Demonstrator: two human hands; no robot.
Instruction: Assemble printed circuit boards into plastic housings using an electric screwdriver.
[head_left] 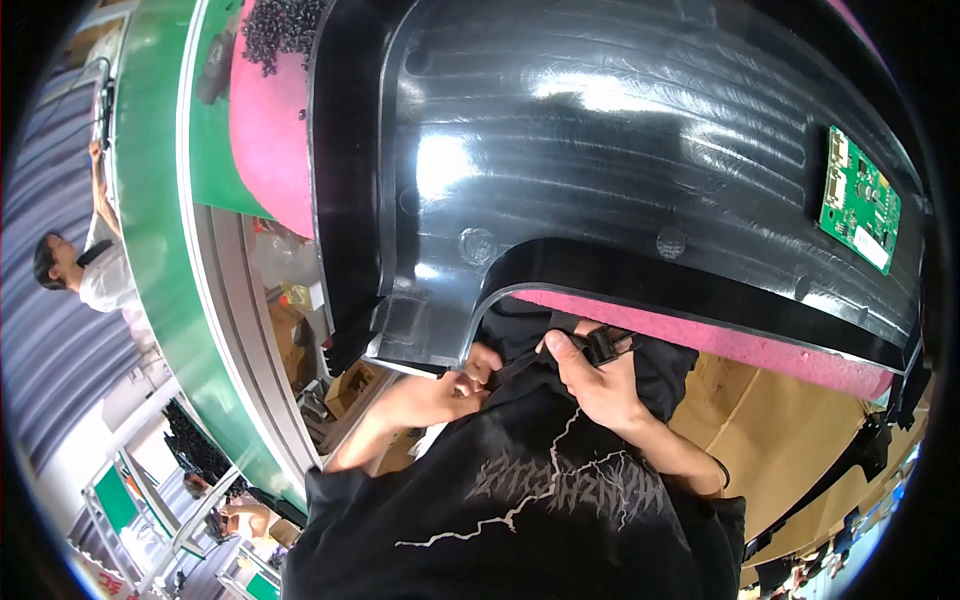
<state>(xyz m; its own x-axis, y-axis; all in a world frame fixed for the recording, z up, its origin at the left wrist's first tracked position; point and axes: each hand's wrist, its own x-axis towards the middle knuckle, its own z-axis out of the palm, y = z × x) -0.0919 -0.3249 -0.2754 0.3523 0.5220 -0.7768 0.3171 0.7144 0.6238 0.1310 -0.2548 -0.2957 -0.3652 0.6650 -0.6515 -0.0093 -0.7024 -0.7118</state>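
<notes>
Two hands close together under the near edge of one large black moulded plastic panel [620, 150]. Left hand [445, 385] curled, grip state unclear. Right hand [600, 380] grip pinching one small black clip [602, 345]. One green circuit board [858, 198] on the panel.
</notes>
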